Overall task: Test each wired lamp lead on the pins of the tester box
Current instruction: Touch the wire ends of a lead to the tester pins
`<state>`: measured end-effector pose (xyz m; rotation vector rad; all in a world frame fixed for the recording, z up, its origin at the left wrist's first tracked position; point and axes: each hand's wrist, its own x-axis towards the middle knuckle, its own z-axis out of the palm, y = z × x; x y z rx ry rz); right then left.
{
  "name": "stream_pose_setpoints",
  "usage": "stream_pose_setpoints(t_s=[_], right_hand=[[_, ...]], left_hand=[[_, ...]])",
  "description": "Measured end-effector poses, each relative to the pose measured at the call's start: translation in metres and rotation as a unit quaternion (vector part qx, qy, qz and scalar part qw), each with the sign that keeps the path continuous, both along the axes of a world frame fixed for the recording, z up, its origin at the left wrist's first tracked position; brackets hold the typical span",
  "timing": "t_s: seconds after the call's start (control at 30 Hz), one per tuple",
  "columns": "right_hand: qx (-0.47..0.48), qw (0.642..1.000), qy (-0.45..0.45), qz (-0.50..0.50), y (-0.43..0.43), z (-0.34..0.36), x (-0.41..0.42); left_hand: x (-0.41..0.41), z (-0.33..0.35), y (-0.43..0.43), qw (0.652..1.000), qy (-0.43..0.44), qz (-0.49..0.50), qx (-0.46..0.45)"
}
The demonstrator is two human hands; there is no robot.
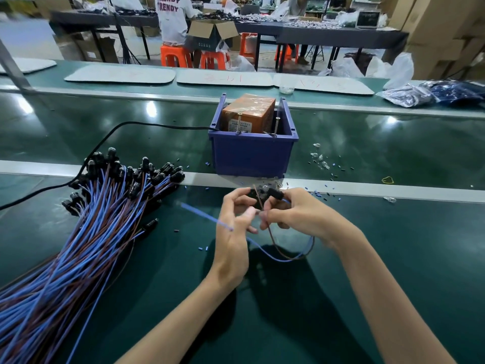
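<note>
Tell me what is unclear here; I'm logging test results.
Head view:
- Black lamp holder with blue and brown wires: fingers of left hand and right hand cover it.
- Orange tester box label: too small to read.
- Blue-and-brown lead bundle: cut off by left edge.

Bare left hand (233, 232) and right hand (301, 215)

Orange stools (175, 57) by dark worktables (341, 36), stacked cartons (443, 30).

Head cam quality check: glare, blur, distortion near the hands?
Head view: ceiling-light glare spots on the glossy green conveyor belt; dark arm shadows on it below the wrists; the thin blue lead wire held in the left hand is motion-smeared; wide-angle distortion bows the grey metal rail; far tables soft.
</note>
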<state>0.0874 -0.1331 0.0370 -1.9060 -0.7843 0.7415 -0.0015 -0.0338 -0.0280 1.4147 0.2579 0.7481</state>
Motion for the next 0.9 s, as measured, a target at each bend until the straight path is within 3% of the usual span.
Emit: stream_pose_setpoints(t_s=[0.13,0.3,0.4,0.5,0.6,0.73,0.9], right_hand=[[-0.024,0.999,0.003,-0.027,-0.003,-0.001,0.005],[-0.013,0.998,0.003,-0.068,-0.004,-0.009,0.010],[0.050,0.989,-0.026,-0.140,0.003,-0.021,0.013],[0.133,0.956,-0.097,-0.245,0.015,-0.041,0.009],[0.162,0.938,-0.134,-0.274,0.019,-0.059,0.006],[0.186,0.920,-0.152,-0.310,0.020,-0.068,0.014],[0.256,0.855,-0.206,-0.400,0.031,-0.061,0.017]], left_hand=[[0.003,0.005,0.001,0.992,-0.037,0.110,-0.049],[0.002,0.008,0.003,0.988,-0.029,0.125,-0.086],[0.005,0.003,0.003,0.990,0.038,0.134,-0.029],[0.008,-0.004,0.005,0.988,0.070,0.132,0.023],[0.009,-0.008,0.006,0.986,0.098,0.116,0.074],[0.015,-0.006,0.009,0.985,0.094,0.122,0.082],[0.038,0.007,0.027,0.970,0.047,0.181,0.154]])
